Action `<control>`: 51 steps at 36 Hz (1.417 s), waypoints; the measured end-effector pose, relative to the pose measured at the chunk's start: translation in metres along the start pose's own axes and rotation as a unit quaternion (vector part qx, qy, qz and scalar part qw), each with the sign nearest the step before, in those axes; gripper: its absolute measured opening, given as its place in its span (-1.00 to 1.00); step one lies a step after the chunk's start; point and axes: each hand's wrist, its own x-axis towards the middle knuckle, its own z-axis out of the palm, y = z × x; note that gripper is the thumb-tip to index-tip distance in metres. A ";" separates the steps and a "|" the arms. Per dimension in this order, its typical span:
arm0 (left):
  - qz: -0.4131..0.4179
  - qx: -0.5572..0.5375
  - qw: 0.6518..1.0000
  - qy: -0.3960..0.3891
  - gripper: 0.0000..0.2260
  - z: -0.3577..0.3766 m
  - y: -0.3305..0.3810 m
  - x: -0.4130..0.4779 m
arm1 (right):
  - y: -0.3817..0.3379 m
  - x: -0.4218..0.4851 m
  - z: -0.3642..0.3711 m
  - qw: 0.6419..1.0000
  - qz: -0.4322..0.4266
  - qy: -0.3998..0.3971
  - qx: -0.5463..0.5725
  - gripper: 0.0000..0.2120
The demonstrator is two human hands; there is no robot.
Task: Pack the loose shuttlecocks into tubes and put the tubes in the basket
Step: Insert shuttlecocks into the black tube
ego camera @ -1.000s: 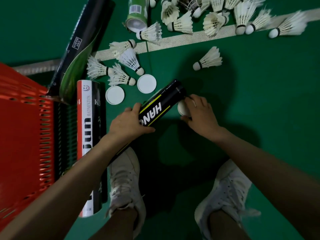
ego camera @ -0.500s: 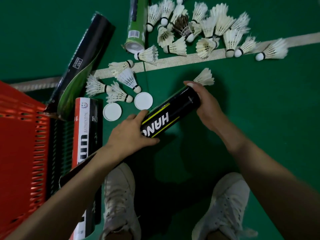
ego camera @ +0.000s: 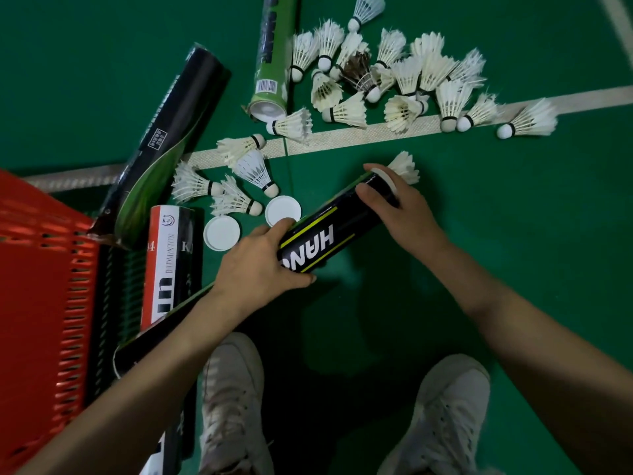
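The right hand (ego camera: 404, 210) has come to the far end of the black yellow-striped cardboard tube (ego camera: 329, 234) and grips it at the white round cap (ego camera: 387, 178). The left hand (ego camera: 257, 269) grips its lower part, over the green floor. The tube seems closed; the red plastic basket (ego camera: 44, 286) comes next.

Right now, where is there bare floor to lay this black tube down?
Bare floor lies right of the right hand, below the court line, and between the black tube and the shoes. Crowded: the lids and shuttlecocks left of the tube, and the shuttlecock pile above the line.
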 end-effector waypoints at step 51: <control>0.018 -0.188 0.982 -0.011 -0.21 -0.051 0.062 0.051 | -0.083 0.047 -0.074 0.952 -0.076 0.291 -0.057 -0.86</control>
